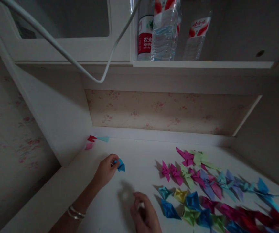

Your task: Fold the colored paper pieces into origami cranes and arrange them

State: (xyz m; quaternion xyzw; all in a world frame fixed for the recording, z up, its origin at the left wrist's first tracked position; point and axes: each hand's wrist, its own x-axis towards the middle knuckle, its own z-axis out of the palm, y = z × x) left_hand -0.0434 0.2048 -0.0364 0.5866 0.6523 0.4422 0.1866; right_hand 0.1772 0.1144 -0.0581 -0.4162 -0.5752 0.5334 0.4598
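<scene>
My left hand (109, 167) pinches a small blue folded paper piece (121, 165) just above the white desk. Its fingertips cover part of the paper. Lower down, near the bottom edge, my right hand (146, 214) is loosely curled, with a gap between thumb and fingers and nothing visible in it. To its right lie folded paper shapes in rows, including a dark blue one (169, 209), a teal one (165, 192) and a yellow one (180, 195). Magenta paper cranes (175, 174) and a light green crane (187, 176) lie behind them.
Red and light-blue paper pieces (102, 138) and a pink one (89, 146) lie at the back left corner. Above is a shelf (202, 64) with plastic bottles (165, 35). A white cable (78, 66) hangs in front of the cabinet. Side panels bound the desk.
</scene>
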